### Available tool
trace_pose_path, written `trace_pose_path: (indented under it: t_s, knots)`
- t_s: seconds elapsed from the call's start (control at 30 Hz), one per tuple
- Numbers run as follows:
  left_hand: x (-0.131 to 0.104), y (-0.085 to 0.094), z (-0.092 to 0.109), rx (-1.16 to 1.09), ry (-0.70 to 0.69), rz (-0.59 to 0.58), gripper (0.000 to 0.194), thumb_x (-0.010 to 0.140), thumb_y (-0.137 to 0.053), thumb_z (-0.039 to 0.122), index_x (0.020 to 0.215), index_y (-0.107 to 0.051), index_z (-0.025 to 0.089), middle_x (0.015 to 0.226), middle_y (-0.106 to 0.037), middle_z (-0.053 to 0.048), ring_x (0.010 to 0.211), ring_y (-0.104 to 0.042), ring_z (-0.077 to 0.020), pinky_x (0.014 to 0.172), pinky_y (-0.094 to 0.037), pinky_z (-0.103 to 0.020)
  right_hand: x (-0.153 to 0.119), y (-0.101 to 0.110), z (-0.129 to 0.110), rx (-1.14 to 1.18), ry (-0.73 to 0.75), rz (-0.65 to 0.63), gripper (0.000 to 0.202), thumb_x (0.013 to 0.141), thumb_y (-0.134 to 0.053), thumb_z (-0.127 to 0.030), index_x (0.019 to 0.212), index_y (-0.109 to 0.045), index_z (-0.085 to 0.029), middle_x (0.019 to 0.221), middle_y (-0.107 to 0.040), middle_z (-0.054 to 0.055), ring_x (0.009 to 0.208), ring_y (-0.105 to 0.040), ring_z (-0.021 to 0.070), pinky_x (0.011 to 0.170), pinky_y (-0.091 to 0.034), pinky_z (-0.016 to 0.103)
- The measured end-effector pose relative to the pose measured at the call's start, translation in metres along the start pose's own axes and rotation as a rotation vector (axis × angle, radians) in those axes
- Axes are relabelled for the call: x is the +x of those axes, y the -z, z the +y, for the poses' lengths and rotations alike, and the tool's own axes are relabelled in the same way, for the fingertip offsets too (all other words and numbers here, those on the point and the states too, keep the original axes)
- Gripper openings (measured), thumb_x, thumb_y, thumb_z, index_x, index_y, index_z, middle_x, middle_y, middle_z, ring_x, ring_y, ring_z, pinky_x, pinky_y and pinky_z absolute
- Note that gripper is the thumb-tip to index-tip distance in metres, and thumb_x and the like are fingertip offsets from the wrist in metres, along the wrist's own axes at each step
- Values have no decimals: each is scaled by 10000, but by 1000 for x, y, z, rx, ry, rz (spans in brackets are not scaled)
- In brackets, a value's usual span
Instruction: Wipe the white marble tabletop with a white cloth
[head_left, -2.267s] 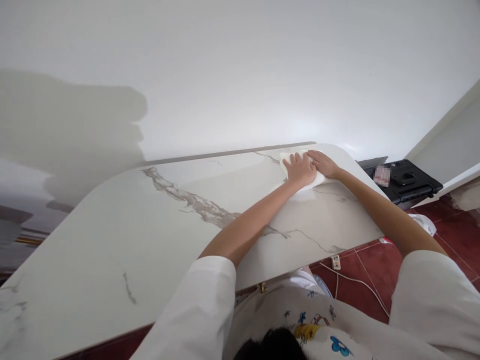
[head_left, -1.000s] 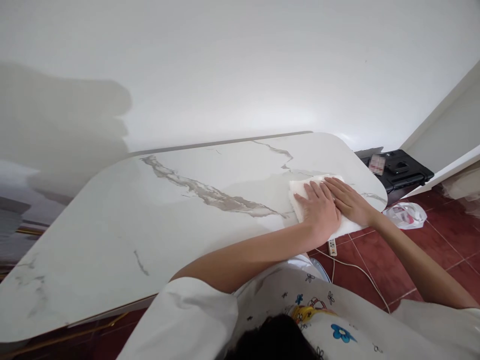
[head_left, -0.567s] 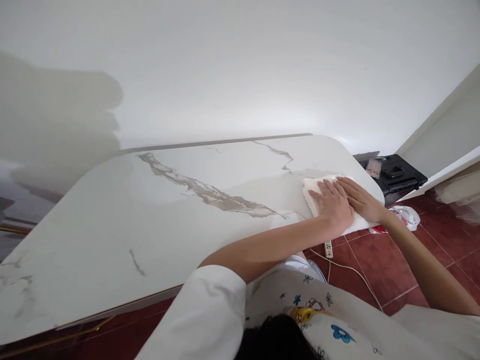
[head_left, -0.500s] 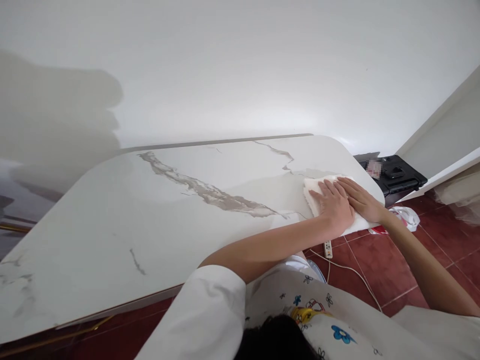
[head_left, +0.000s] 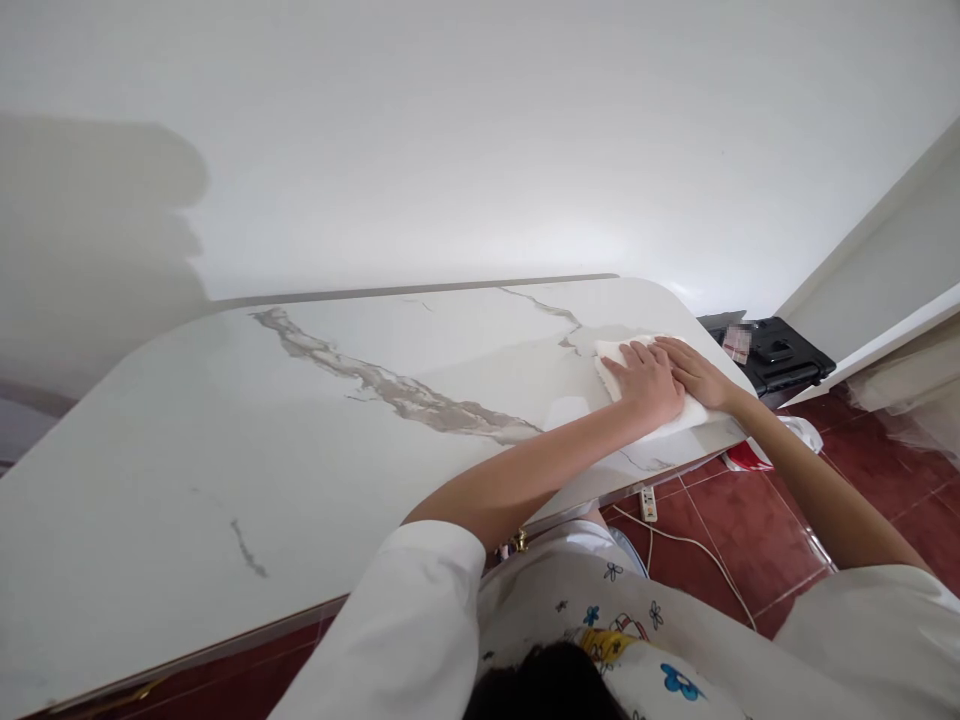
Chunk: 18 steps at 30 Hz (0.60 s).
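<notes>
A folded white cloth (head_left: 611, 352) lies flat near the right end of the white marble-patterned table (head_left: 360, 500). My left hand (head_left: 649, 388) presses on it, palm down with fingers spread. Against it and partly overlapping is my right hand (head_left: 699, 374), also palm down, its fingers stretched flat over the cloth. Neither hand has its fingers curled round the cloth. Part of the cloth is hidden beneath both hands.
A white wall (head_left: 450, 140) stands behind the table. Beyond the right end sits a black case (head_left: 795, 352). On the red tiled floor (head_left: 750, 550) are a power strip (head_left: 649, 505) with a cable and a red-and-white bag (head_left: 750, 456).
Both hands and the cloth have slid from the table's front edge inward, toward the wall. The front edge near the cloth is now uncovered. The camera view has shifted slightly.
</notes>
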<state>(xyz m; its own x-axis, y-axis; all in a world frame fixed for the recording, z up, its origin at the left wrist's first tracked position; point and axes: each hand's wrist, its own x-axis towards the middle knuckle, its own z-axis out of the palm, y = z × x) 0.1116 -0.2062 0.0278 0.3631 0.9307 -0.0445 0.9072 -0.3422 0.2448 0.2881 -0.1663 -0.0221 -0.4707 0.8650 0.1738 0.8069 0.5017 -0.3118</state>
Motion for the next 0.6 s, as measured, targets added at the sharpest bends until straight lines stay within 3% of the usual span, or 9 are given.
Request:
trace_pose_path:
  t_s: [0.3,0.5,0.6]
  knots:
    - [41,0,-20,-65,37,47,611,972,-334,378,1514,-320,97,1587,-290,-226,1472,-214,-396,1135,-217,-688,49,1,13,20,8,-1,573,980,-243,-495,1433,-500,-256,1509,-494,61,1449,-366,283,1210,-280,556]
    - [75,2,-37,-80,65,90,559,973,-305,340,1484,-365,123,1553,-348,-213,1441,-265,-390,1120,-227,-697,88,-1,26,42,8,1,525,955,-294,-421,1417,-500,-281,1519,-481,43,1444,-369,276,1198,-286,568]
    - [92,3,-50,-76,55,101,555,975,-291,339,1483,-364,126,1547,-353,-213,1434,-272,-387,1118,-228,-693,110,-6,35,31,-8,-5,535,946,-297,-396,1417,-496,-242,1526,-468,66,1444,-366,276,1202,-278,553]
